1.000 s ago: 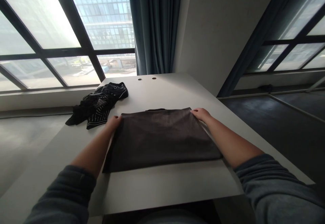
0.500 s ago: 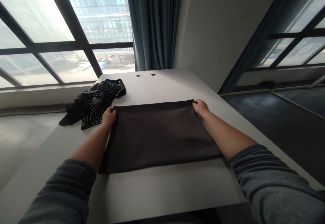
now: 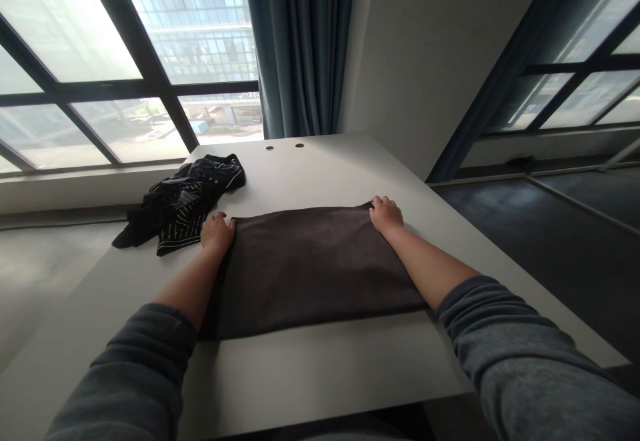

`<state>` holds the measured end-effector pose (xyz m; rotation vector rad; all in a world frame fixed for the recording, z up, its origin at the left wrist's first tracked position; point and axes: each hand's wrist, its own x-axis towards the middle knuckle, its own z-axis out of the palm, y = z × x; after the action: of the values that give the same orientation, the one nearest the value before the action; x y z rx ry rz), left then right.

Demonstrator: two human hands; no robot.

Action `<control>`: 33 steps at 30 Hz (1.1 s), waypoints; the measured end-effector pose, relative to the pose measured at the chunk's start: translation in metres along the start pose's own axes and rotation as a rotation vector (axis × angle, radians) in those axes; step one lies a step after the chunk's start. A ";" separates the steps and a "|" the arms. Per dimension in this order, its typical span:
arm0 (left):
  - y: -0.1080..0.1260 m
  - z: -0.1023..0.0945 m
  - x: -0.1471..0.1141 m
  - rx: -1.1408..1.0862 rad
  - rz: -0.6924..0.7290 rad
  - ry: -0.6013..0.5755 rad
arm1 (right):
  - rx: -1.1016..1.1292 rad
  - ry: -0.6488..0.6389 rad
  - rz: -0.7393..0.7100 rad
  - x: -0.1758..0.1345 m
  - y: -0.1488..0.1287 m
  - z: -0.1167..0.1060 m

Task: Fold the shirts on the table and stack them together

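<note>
A dark brown-grey cloth [image 3: 320,271] lies folded into a wide rectangle on the white table [image 3: 320,374]. Its kind of garment, if any, does not show. At its far left corner is my left hand [image 3: 217,232], fingers apart, the thumb against the cloth's edge. My right hand [image 3: 387,215] has its fingers closed at the far right corner, where the edge rises a little. Just beyond my left hand lies a crumpled black garment [image 3: 193,194] with white stripes.
Two round cable holes [image 3: 270,148] sit near the table's far end. Behind it hang a blue curtain [image 3: 305,54] and a pale wall column [image 3: 410,61]. Windows [image 3: 220,41] stand at the left, and dark floor [image 3: 525,234] lies beyond the right edge.
Both hands have moved slightly inward, and the cloth's far edge has come lower and shorter between them. My left fingers have loosened from the corner. The black garment stays put.
</note>
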<state>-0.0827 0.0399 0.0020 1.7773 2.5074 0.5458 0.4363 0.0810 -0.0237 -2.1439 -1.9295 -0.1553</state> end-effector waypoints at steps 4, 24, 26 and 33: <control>0.026 -0.019 -0.030 0.071 0.186 0.034 | -0.052 0.024 -0.045 -0.004 -0.007 -0.012; 0.045 -0.006 -0.243 0.047 1.064 -0.322 | 0.065 -0.302 -0.489 -0.112 -0.068 -0.018; 0.045 -0.006 -0.243 0.043 1.063 -0.317 | 0.076 -0.282 -0.484 -0.110 -0.066 -0.017; 0.049 -0.011 -0.246 -0.009 1.033 -0.297 | 0.096 -0.265 -0.473 -0.110 -0.065 -0.014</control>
<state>0.0463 -0.1747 -0.0187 2.7877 1.2502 0.2388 0.3604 -0.0224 -0.0302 -1.6821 -2.5128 0.1427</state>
